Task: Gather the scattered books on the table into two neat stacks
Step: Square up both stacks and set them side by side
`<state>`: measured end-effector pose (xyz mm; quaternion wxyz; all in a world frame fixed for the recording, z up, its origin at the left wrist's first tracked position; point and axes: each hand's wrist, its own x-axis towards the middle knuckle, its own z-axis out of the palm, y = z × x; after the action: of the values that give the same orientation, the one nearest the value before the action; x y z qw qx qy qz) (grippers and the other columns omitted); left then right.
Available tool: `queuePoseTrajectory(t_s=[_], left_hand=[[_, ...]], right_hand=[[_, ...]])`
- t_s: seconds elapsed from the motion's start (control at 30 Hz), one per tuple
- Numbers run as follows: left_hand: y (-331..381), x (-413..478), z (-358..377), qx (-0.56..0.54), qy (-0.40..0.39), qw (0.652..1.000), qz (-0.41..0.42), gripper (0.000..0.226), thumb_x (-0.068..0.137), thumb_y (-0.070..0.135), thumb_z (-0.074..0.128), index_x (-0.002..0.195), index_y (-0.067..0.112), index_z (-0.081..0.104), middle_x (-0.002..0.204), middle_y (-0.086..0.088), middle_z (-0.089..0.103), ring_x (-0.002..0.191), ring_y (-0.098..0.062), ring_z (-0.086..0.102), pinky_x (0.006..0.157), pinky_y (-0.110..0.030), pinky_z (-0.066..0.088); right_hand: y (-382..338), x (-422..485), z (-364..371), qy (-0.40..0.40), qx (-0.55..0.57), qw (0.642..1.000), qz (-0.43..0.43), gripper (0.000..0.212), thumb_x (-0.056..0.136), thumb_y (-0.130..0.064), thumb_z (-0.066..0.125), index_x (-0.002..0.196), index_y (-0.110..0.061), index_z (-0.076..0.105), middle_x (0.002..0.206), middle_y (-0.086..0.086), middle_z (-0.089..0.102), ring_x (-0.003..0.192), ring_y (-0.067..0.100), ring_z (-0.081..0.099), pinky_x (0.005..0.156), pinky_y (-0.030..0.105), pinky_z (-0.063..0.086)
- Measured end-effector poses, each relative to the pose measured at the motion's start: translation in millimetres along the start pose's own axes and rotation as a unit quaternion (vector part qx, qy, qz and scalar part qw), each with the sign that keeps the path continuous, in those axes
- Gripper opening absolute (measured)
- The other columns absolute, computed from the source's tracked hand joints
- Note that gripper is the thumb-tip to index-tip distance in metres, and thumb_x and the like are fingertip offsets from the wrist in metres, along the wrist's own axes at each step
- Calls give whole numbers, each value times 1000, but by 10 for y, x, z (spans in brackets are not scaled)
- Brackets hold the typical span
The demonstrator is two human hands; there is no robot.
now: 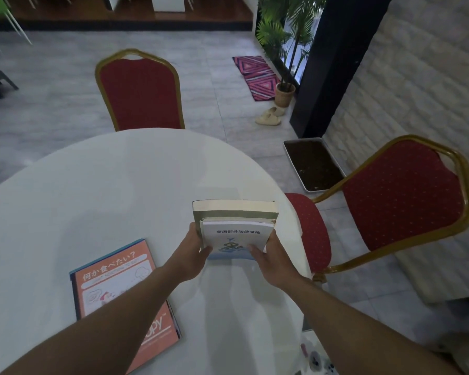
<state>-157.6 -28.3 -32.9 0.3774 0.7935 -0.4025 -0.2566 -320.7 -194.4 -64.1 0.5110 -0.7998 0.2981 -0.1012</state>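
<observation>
The left hand (192, 250) and right hand (268, 255) gripped opposite sides of a small book stack (234, 228) between them; its top was white. An orange book (117, 282) lay under the left forearm.

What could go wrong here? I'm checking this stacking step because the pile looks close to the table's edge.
1. The held stack sits near the right rim of the white table; a push could tip it off toward the red chair.
2. The white book is smaller than the green book below, gripped by the left hand and right hand; it may slide.
</observation>
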Motion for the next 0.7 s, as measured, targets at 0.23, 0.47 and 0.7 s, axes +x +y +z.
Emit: queuePoseTrajectory(t_s=[0.23, 0.47, 0.7], left_hand=[[8, -13, -36, -13, 0, 1000, -27, 65, 94, 2, 52, 125, 51, 23, 137, -2, 43, 124, -16, 44, 107, -33, 45], [4, 6, -73, -8, -13, 999, -42, 54, 93, 4, 54, 139, 24, 33, 135, -1, 43, 123, -18, 46, 103, -35, 48], [153, 95, -111, -61, -7, 992, -109, 26, 90, 6, 53, 114, 16, 56, 115, -5, 64, 105, -26, 66, 86, -44, 59]], right_hand=[[33, -11, -6, 2, -19, 1000, 10, 52, 99, -28, 60, 144, -30, 35, 133, -9, 55, 124, 2, 52, 106, 26, 46], [-37, 20, -66, -2, -18, 1000, 7, 51, 98, -24, 61, 143, -24, 38, 132, -6, 58, 125, 8, 55, 107, 39, 49], [-157, 75, -90, 4, 24, 996, 91, 49, 99, -29, 58, 144, -19, 42, 136, -2, 61, 125, 16, 59, 108, 40, 46]])
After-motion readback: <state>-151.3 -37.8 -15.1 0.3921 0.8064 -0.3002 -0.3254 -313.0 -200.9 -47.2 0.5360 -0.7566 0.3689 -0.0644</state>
